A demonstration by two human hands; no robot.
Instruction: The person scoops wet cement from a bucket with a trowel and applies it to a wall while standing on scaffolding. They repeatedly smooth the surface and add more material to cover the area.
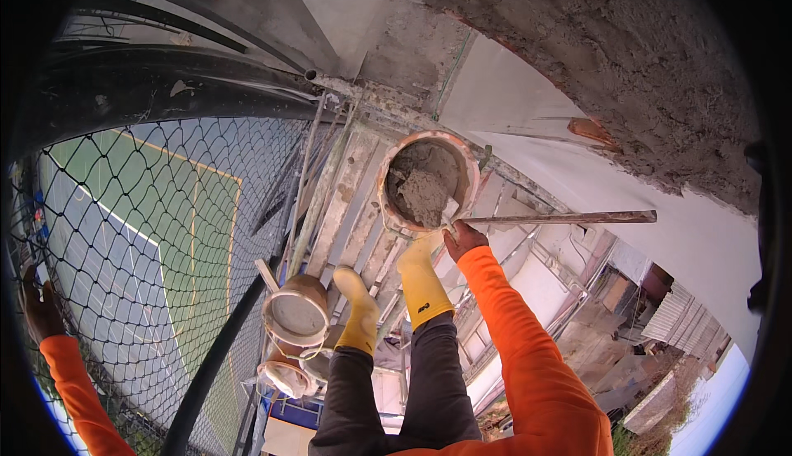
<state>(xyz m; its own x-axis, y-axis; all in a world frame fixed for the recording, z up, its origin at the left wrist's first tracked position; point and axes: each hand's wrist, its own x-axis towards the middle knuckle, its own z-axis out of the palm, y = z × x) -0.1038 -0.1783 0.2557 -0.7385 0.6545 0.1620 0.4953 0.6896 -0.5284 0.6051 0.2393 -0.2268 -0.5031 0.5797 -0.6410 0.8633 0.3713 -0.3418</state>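
The right arm enters from the lower edge, extended forward and nearly straight in its orange sleeve (528, 357). Its grip (464, 242) is at the near right rim of the bucket (474, 177), fingers curled and closed on what appears to be the trowel (450, 208); the handle is hidden by the fingers. The trowel's pale part reaches over the rim to the mortar (422, 190) heaped inside. A long bar (569, 218) runs rightward from beside the knuckles; whether it is also held cannot be told.

The left hand (43, 312) is raised at the far left, fingers upward, beside the netting (124, 233). Contact with the mesh, and how wide the hand is open, cannot be determined.

The bucket stands on the planks (340, 209), which have gaps between them. The yellow boots (425, 279) are close to its near side. A pail (322, 316) stands left of the boots. Netting and a black rail (216, 361) bound the left side; the wall (660, 68), partly coated, bounds the upper right. Between bucket and pail, a strip of planking is free.
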